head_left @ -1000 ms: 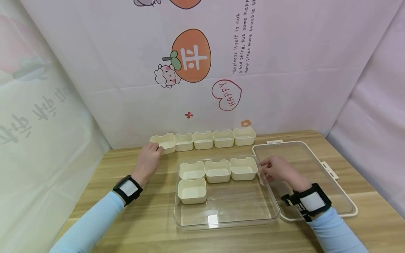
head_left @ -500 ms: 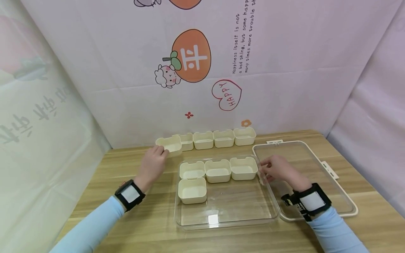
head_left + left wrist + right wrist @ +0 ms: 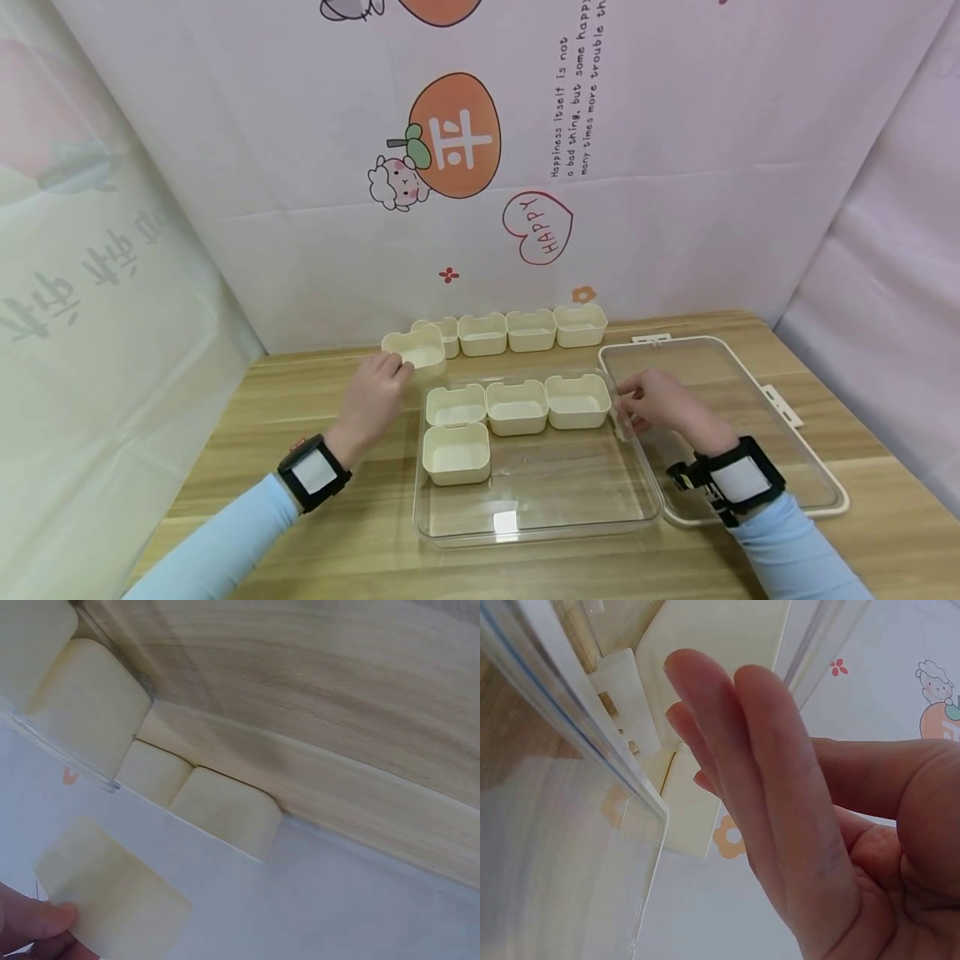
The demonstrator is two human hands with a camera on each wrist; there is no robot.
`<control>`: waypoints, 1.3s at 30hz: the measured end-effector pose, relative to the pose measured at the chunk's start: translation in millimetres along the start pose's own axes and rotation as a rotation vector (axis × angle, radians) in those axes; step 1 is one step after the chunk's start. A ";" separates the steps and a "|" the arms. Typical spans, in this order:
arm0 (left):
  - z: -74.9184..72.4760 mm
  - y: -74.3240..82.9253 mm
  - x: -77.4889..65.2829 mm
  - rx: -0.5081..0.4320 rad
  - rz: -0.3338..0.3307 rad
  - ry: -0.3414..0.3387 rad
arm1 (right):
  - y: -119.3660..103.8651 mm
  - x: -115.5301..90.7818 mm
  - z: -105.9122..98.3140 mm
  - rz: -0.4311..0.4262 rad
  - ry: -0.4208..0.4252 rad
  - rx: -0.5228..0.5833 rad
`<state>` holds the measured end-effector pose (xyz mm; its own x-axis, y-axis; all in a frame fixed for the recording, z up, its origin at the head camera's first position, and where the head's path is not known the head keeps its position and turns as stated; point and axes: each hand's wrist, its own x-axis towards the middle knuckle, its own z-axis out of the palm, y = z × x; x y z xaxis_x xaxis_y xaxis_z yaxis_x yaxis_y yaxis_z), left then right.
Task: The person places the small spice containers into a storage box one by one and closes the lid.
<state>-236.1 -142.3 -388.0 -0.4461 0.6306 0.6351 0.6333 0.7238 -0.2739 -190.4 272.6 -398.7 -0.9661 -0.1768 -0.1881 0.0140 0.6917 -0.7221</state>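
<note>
Clear tray [image 3: 570, 483] = reference, lying on the bench [image 3: 277, 400]. Looks roughly midway: four cream containers [image 3: 517, 408] sit inside the tray, three along its back wall and one in front of the leftmost of these. Four more, a spare row [image 3: 482, 335], stand side by side on the bench behind the tray, so judging by layout those are left, plus the one in hand.

Held container [image 3: 416, 348] is off the tray's back-left corner, outside it, partly covering the leftmost of the spare row. Left hand [image 3: 372, 398] has it: thumb and fingers closed on its near wall, pinch visible in the left wrist view. Right hand [image 3: 663, 408] is at the tray's right wall, fingers nearly straight and together, nothing gripped; can't tell if it touches the wall.

Around: lid [image 3: 716, 371] with white clips [image 3: 782, 405] lies flat right of the tray, right forearm across it. Printed cloth [image 3: 315, 167] hangs behind the tray and spare row. Probable obstacles: tray's raised left and back walls, between held container and tray floor; containers inside could get knocked.
</note>
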 end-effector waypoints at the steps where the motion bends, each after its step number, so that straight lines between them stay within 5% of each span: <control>1: -0.3 1.3 0.2 -0.001 0.004 0.001 | 0.3 0.1 0.1 -0.001 -0.001 0.001; 19: -12.8 28.2 10.7 -0.032 0.070 0.029 | 3.1 2.0 0.4 0.017 -0.004 0.010; 39: -24.1 53.6 16.4 -0.060 0.102 -0.014 | 1.9 1.7 0.6 0.020 0.000 -0.005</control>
<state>-194.2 -99.9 -374.9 -0.3857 0.7044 0.5959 0.7122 0.6379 -0.2930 -191.9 273.2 -400.8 -0.9657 -0.1629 -0.2023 0.0318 0.6988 -0.7146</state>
